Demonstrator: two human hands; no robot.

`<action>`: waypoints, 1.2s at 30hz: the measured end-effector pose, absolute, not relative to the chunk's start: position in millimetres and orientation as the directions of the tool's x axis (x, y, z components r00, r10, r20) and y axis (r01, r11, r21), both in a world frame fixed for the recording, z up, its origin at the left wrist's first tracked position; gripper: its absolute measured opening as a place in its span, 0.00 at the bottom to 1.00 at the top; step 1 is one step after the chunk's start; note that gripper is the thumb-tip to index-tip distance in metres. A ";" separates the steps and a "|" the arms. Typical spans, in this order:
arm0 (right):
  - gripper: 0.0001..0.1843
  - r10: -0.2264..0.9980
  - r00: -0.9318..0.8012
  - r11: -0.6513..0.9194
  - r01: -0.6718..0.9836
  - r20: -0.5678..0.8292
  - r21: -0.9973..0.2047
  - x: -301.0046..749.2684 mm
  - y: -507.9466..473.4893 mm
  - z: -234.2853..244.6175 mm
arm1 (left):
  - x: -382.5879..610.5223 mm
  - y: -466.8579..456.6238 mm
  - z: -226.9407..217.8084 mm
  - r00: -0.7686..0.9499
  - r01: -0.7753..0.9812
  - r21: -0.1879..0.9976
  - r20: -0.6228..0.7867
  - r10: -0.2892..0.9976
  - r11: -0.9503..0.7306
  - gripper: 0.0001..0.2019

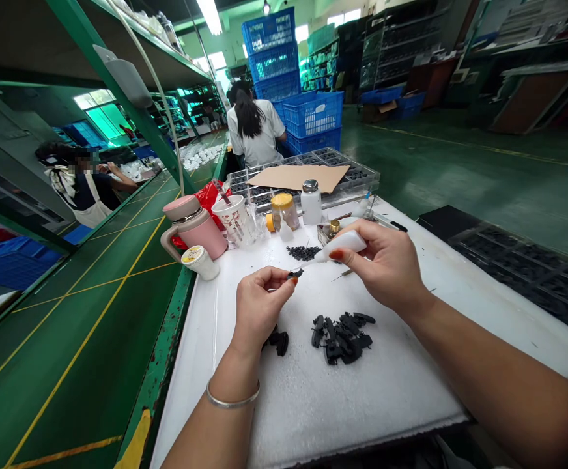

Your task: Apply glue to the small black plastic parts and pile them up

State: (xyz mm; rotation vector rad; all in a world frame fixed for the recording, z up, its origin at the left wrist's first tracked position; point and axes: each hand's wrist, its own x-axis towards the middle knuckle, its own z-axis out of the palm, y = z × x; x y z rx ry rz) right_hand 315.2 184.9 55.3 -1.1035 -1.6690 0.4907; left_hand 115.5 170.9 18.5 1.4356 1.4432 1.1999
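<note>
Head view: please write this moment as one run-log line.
left hand: pinches small black part | right hand: holds white bottle, tip toward part | black parts pile: on white mat

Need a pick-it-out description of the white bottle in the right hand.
On the white padded worktable, find the right hand above the pile of black plastic clips. It holds a small white plastic squeeze bottle, nozzle pointing at the tiny black part in the left hand. Unlike the upright white silver-capped bottle behind, it lies nearly flat and is held.
</note>
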 end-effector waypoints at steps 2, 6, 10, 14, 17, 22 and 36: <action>0.14 0.849 -0.044 0.492 0.431 0.527 -0.756 315.1 185.1 55.2 | 115.6 170.8 18.6 -0.080 0.282 0.956 0.100 0.992 -0.073 0.10; 0.13 0.847 -0.042 0.492 0.439 0.530 -0.752 315.0 185.2 55.2 | 115.7 170.0 18.6 -0.083 0.294 0.953 0.100 0.992 -0.071 0.10; 0.13 0.848 -0.041 0.489 0.442 0.528 -0.752 315.0 185.0 55.6 | 115.6 169.5 18.5 -0.078 0.304 0.950 0.097 0.992 -0.069 0.10; 0.12 0.846 -0.048 0.495 0.439 0.530 -0.750 315.1 184.7 55.9 | 115.7 169.5 18.8 -0.075 0.312 0.948 0.096 0.993 -0.068 0.10; 0.12 0.839 -0.053 0.506 0.441 0.542 -0.741 315.2 184.5 56.0 | 115.7 170.2 19.3 -0.077 0.313 0.947 0.095 0.992 -0.067 0.10; 0.13 0.838 -0.051 0.508 0.438 0.544 -0.742 315.4 184.7 55.8 | 115.2 170.8 19.1 -0.079 0.313 0.948 0.093 0.993 -0.063 0.10; 0.20 0.971 -0.036 0.217 -0.271 0.236 -0.938 313.0 204.1 41.8 | 115.6 171.2 19.6 -0.059 0.074 0.997 0.029 0.998 -0.025 0.12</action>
